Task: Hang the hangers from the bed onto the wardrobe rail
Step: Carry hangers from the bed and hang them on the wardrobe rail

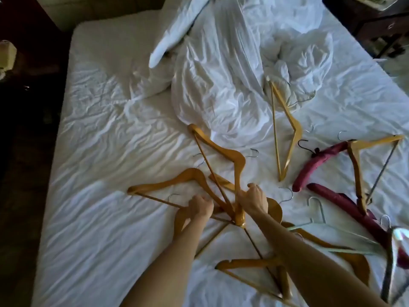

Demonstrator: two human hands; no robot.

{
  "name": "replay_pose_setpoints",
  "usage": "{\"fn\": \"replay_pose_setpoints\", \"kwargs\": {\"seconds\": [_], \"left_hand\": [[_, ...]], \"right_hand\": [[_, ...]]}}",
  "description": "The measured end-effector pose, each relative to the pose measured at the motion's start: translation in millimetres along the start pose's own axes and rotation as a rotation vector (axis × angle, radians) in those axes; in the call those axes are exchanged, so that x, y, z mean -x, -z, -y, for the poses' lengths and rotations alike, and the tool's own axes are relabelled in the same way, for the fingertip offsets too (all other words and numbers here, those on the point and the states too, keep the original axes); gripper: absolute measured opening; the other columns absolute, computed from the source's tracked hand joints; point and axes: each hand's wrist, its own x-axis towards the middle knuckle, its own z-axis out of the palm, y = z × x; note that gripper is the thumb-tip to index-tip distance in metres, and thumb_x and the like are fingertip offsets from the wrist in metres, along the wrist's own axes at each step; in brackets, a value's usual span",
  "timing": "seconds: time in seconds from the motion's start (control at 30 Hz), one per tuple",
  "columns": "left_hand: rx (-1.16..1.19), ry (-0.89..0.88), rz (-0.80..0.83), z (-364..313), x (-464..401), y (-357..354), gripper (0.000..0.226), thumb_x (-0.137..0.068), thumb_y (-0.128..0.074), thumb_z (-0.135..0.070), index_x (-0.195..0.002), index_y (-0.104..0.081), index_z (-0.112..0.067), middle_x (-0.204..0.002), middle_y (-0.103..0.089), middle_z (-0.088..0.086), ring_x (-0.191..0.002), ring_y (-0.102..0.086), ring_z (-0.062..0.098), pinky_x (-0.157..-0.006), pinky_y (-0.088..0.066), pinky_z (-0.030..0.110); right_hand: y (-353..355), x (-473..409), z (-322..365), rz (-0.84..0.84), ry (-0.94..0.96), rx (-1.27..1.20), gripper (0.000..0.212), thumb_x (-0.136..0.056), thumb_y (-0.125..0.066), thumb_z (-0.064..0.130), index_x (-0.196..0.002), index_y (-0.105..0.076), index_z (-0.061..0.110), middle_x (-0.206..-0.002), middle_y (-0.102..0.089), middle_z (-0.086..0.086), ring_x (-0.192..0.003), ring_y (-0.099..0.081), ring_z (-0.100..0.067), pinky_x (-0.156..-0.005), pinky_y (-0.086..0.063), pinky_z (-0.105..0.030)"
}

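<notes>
Head view looks down on a bed [93, 134] with a creased white sheet; my left hand [200, 207] curls its fingers round the lower bar of a wooden hanger [177, 182] lying left of centre; my right hand [252, 199] is curled over the arm of a second wooden hanger [223, 151], just where several hangers cross, though I cannot tell how firmly it holds; both arms reach in from the near edge. Right of my hands lies a paler wooden hanger [287, 129], its far end touching the rumpled duvet [221, 85]; further right sit two padded burgundy hangers [318, 162], one crossed by another wooden hanger [358, 165]; a pale green hanger [321, 218] lies nearer, and more wooden ones rest under my right forearm. A pillow [177, 29] lies at the far side; dark furniture [376, 25] stands at the far right.
</notes>
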Motion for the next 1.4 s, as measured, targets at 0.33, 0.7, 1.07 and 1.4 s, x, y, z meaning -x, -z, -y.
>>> {"fn": "replay_pose_setpoints", "kwargs": {"seconds": [0.33, 0.7, 1.07, 1.4], "left_hand": [[0.286, 0.203, 0.013, -14, -66, -57, 0.053, -0.095, -0.067, -0.033, -0.135, -0.052, -0.003, -0.132, -0.064, 0.016, -0.118, -0.063, 0.033, -0.089, -0.053, 0.035], [0.342, 0.105, -0.037, 60, 44, 18, 0.036, -0.097, -0.055, -0.04, -0.102, -0.069, -0.007, -0.087, -0.07, 0.004, -0.086, -0.069, 0.025, -0.07, -0.054, 0.033], [0.5, 0.157, -0.119, 171, 225, 115, 0.043, -0.099, -0.057, -0.038, -0.065, -0.066, -0.013, -0.05, -0.063, -0.002, -0.048, -0.062, 0.01, -0.054, -0.049, 0.021], [0.854, 0.188, -0.301, 300, 388, 148, 0.041, -0.1, -0.059, -0.04, -0.072, -0.066, -0.012, -0.062, -0.065, 0.002, -0.064, -0.063, 0.017, -0.067, -0.051, 0.028]], "right_hand": [[-29, -34, 3, 0.177, -0.087, -0.237, 0.048, -0.071, -0.07, 0.031, -0.114, -0.06, 0.015, -0.094, -0.068, -0.003, -0.085, -0.069, -0.023, -0.079, -0.061, -0.044], [68, 115, -21, 0.335, 0.082, -0.609, 0.021, -0.099, -0.058, 0.018, -0.12, -0.053, 0.016, -0.094, -0.063, -0.017, -0.065, -0.064, -0.024, -0.055, -0.057, -0.028], [145, 330, 11, 0.328, 0.478, -0.595, 0.014, -0.098, -0.059, 0.007, -0.1, -0.059, 0.021, -0.067, -0.051, -0.008, -0.047, -0.055, -0.015, -0.047, -0.052, -0.029], [89, 473, 28, 0.576, 0.698, -0.298, 0.01, -0.091, -0.064, 0.012, -0.098, -0.058, 0.014, -0.074, -0.058, -0.022, -0.054, -0.059, -0.026, -0.045, -0.05, -0.025]]}}
